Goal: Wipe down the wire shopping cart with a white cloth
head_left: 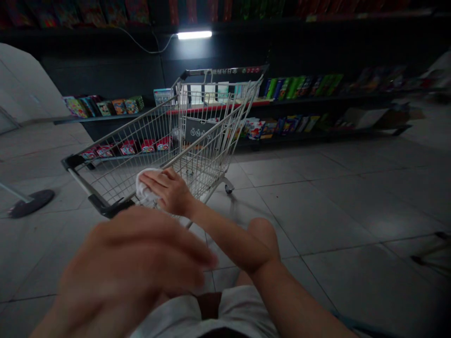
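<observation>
A metal wire shopping cart (207, 141) stands in front of me, angled across the floor. My right hand (176, 192) reaches out to its near top side rail. Under the fingers is a bunched white cloth (143, 188), pressed against the rail close to the dark corner piece (105, 206). Close to the camera, my left hand (134, 258) hovers over my lap, large and blurred. Its fingers are bent and point right; nothing shows in it, but its palm is hidden. Inside the cart, a grey panel (197, 130) is seen through the wires.
Dark shelving (116, 70) with colourful books and boxes runs behind the cart, lit by a tube light (194, 34). A round dark pole base (33, 203) stands at left. Tiled floor (338, 197) extends to the right. My knee (262, 234) is below my right forearm.
</observation>
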